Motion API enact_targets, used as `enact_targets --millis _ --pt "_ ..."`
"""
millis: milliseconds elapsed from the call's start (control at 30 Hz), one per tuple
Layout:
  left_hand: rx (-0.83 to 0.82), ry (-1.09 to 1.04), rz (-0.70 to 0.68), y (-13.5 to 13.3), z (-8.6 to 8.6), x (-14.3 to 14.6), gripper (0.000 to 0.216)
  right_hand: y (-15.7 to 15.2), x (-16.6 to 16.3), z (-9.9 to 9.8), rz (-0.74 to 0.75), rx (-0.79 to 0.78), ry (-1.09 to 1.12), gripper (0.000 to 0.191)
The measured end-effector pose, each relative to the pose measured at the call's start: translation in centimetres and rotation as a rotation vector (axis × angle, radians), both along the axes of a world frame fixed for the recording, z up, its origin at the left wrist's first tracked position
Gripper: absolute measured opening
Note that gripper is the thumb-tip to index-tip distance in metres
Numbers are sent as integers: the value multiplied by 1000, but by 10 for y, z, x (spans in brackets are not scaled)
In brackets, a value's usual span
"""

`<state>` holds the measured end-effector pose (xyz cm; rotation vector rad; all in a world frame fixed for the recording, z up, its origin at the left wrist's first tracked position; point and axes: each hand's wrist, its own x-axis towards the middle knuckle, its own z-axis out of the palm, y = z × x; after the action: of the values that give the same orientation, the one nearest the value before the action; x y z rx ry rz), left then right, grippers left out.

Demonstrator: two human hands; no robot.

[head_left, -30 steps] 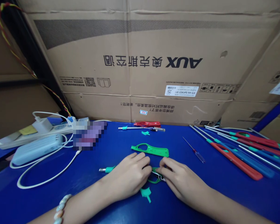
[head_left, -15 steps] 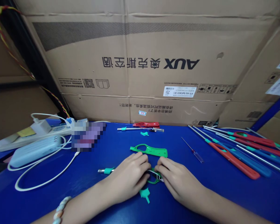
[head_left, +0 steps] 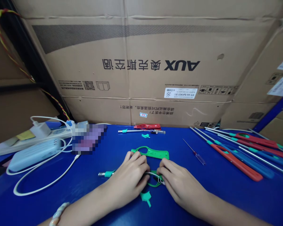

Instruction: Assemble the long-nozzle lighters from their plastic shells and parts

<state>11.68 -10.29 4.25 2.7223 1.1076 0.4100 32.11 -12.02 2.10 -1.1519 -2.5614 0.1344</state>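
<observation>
My left hand has its fingers closed over the front part of a green gas lighter, an opened one with its inside exposed. From under that hand its metal tube with a teal collar points left. A white wire shows between the hands. My right hand pinches the lighter's rear end; its fingertips hide part of it. Just beyond the hands lies a loose green shell half. On the near side rests a teal trigger piece.
Behind lie a red shell, a metal tube assembly and another teal piece. A screwdriver and several lighters are at right. Left are a power bank, cables and a power strip. A cardboard box stands behind.
My left hand's fingers have shifted slightly left and away from me, and more of the white wire shows between the hands. My right hand stays nearly still.
</observation>
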Motion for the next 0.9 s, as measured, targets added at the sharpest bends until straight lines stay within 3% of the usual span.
enact_targets --millis 900 --pt "240 96 1 -6 -9 6 14 1 -1 -6 19 147 -193 24"
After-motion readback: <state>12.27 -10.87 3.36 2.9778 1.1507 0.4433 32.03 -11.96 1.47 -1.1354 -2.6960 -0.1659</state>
